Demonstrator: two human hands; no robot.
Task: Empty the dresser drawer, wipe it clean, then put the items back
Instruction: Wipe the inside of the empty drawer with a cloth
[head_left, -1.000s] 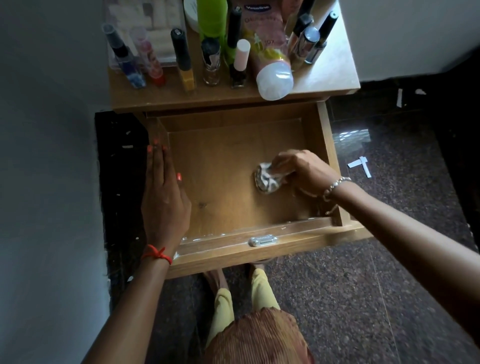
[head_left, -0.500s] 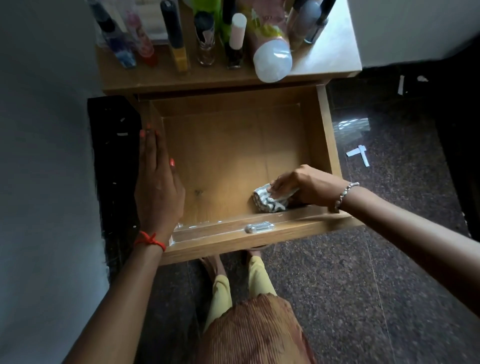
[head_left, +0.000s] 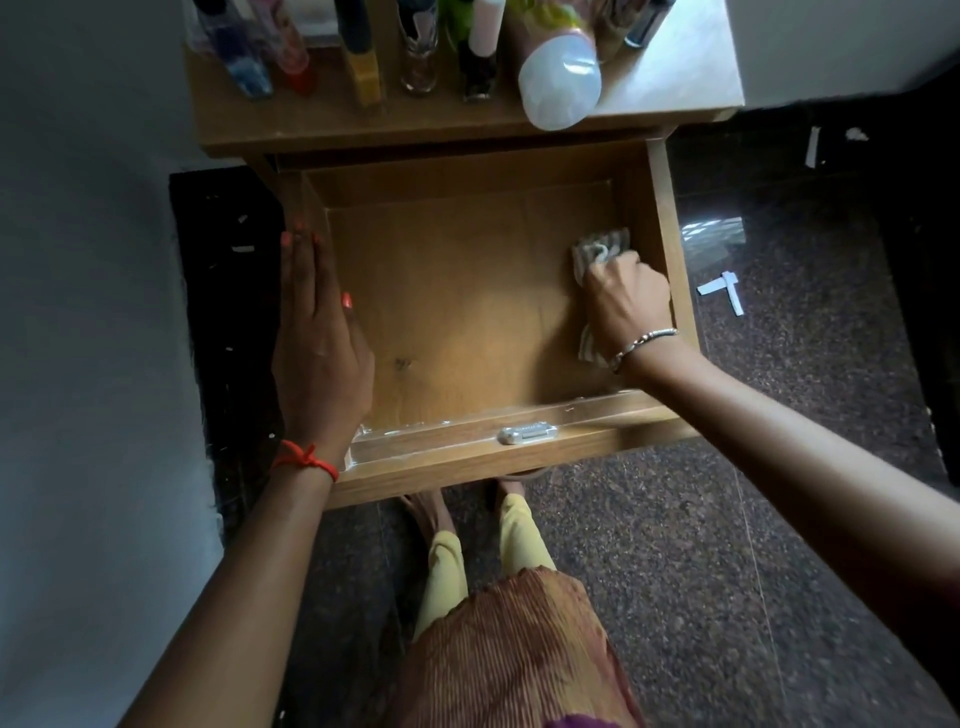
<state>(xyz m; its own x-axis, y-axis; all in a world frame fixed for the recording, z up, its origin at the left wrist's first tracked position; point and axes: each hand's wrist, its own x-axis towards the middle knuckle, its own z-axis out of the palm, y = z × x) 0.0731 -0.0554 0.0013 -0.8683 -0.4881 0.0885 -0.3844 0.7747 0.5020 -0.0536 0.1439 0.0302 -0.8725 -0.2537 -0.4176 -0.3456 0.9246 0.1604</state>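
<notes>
R hand (head_left: 626, 299) grips cloth (head_left: 597, 252), drawer (head_left: 457, 312)

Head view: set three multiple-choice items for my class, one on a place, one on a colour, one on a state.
1. Where in the drawer is the cloth?
A. By the left wall
B. By the right wall
C. On the front rim

2. What colour is the thread on the left wrist?
A. Blue
B. Green
C. Red

3. How is the left hand?
A. Flat, fingers straight, on the drawer's left edge
B. Curled round a bottle
C. Gripping the cloth

Answers:
1 B: the right hand grips the cloth beside the right wall.
2 C: the knotted thread shows red.
3 A: its fingers lie straight along the top of the left wall.
</notes>
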